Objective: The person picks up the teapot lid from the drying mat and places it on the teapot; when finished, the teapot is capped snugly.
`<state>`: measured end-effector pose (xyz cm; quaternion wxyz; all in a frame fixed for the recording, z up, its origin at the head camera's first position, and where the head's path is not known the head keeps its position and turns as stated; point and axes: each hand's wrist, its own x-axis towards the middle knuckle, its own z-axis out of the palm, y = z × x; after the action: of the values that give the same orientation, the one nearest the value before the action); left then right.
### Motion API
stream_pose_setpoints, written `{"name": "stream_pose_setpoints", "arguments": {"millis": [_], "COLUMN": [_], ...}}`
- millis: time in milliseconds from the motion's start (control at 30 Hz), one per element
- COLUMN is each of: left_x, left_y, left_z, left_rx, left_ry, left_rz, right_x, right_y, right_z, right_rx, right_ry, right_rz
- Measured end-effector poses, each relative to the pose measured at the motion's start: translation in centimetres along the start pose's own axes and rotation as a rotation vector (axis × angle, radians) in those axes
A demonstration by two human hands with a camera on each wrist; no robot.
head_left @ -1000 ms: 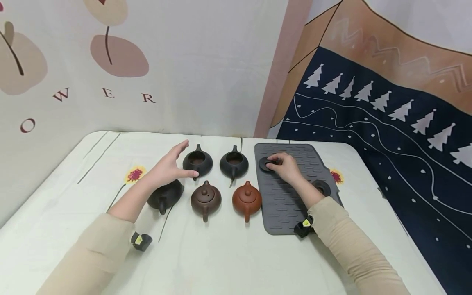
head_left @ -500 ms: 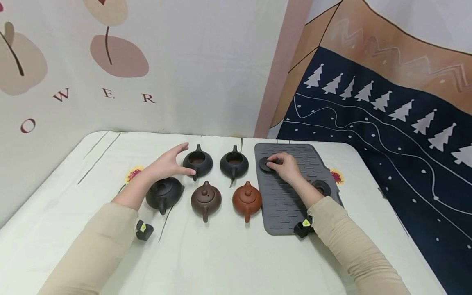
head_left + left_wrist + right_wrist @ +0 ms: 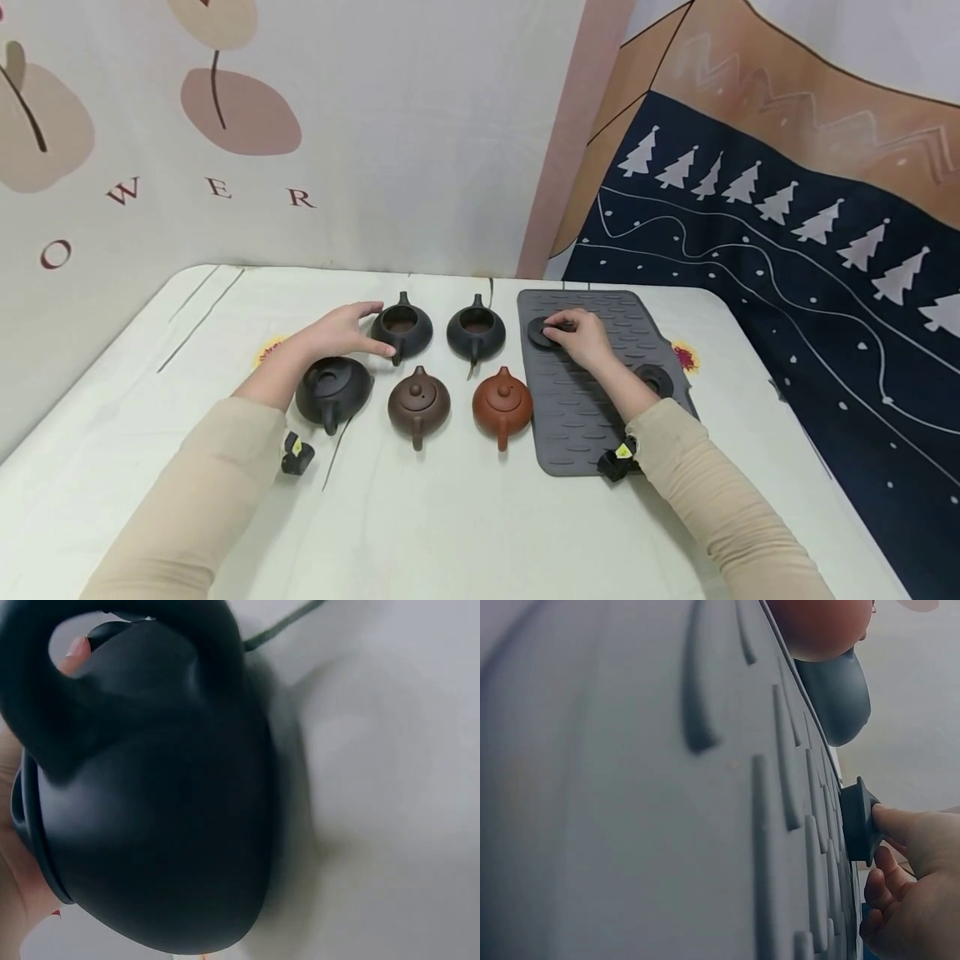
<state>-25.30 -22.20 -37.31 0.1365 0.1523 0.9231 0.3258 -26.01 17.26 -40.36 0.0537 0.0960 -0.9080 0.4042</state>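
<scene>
Compared with a second ago, the left hand (image 3: 341, 332) is sitting lower and closer to the far-left pot (image 3: 412, 346), its fingers spreading wide, the thumb lying at the handle and the fingers at the left side; whether it is gripping I cannot tell. More of the near-left pot (image 3: 347, 406) is showing now beneath that wrist. The right hand (image 3: 585, 342) is staying put, pinching a lid (image 3: 536, 334) between thumb and finger over the mat's far left. The left wrist view is showing the near-left pot's handle up close, a fingertip peeping through its loop; the right wrist view is showing the lid side-on, the other fingers curling under. A second lidless black pot (image 3: 487, 340), a brown pot (image 3: 408, 404) and a red pot (image 3: 495, 407) are standing left of the ridged grey mat (image 3: 573, 446), whose right side is bearing a dark ring-like piece (image 3: 656, 380). White cloth is covering the table (image 3: 412, 533); printed curtains (image 3: 420, 150) are hanging behind.
</scene>
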Motion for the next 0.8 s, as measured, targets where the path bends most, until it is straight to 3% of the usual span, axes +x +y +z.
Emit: {"name": "stream_pose_setpoints", "arguments": {"millis": [433,800], "left_x": [0.3,0.2], "left_y": [-0.5,-0.5], "left_z": [-0.1,0.0], "left_rx": [-0.028,-0.053], "left_ry": [-0.006,-0.013], "left_rz": [-0.007,-0.010], "right_x": [0.1,0.0], "right_y": [-0.3,-2.6], "right_z": [-0.5,-0.7], "right_rx": [-0.007,0.004], "right_ry": [0.000,0.043], "right_rz": [-0.009,-0.086]}}
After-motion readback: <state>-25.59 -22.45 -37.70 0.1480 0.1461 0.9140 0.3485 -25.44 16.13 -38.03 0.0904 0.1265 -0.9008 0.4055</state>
